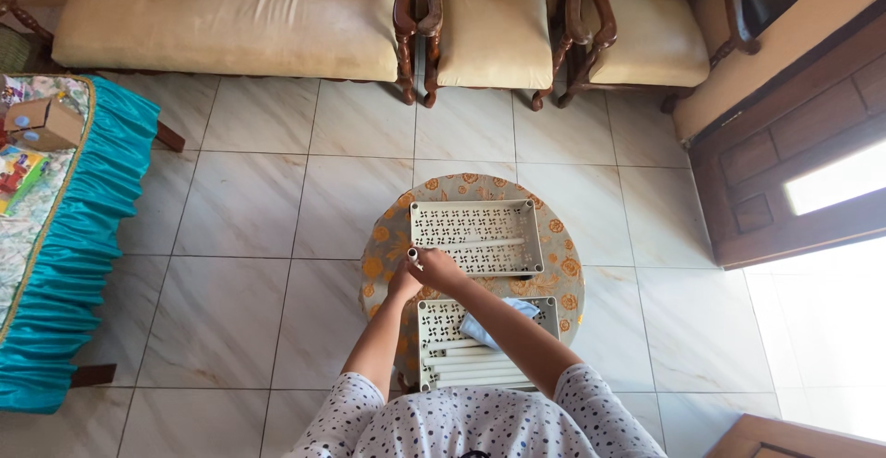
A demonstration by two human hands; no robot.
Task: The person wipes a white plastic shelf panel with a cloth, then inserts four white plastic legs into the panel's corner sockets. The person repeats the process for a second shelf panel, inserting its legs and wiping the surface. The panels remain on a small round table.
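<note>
My left hand point(402, 283) and my right hand point(437, 266) meet at the near left corner of a white perforated plastic shelf tray point(480, 223) lying on a small round table point(563, 273) with a floral cloth. Both hands grip a short white tube point(413, 255) that stands upright at that corner. A second white perforated tray point(438, 324) lies nearer to me, under my right forearm. Several white tubes point(471, 366) and a light blue cloth point(480, 327) lie in it.
A cream cushioned wooden sofa point(231, 20) and two matching chairs point(494, 34) line the far wall. A table with a teal skirted cover point(88, 237) and a cardboard box point(41, 124) stands at the left. A wooden door point(784, 163) is at the right. The floor is pale tile.
</note>
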